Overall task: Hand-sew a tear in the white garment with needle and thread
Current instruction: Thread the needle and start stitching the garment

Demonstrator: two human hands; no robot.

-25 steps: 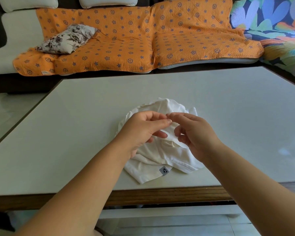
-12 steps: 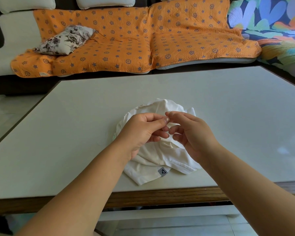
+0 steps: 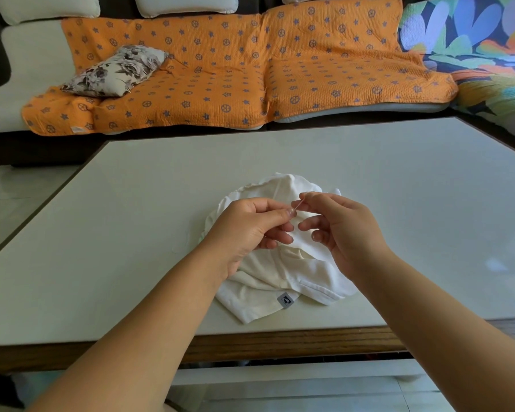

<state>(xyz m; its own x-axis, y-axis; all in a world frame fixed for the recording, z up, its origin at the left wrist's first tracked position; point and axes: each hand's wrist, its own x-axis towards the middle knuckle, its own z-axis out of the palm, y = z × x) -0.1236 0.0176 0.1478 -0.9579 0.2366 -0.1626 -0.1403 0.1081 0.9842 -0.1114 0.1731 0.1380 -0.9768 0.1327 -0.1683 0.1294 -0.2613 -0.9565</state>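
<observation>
white garment [image 3: 280,278], crumpled in soft folds with a small grey tag, lies near the front edge of the glossy pale table [image 3: 101,233]. above it, my left hand [image 3: 247,230] and right hand [image 3: 348,230] each pinch one end of a thin needle [image 3: 299,204], my other fingers loosely curled.

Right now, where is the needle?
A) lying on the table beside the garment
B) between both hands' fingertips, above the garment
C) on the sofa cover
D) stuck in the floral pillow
B: the needle is pinched at its ends by the left hand and the right hand, over the white garment.
</observation>
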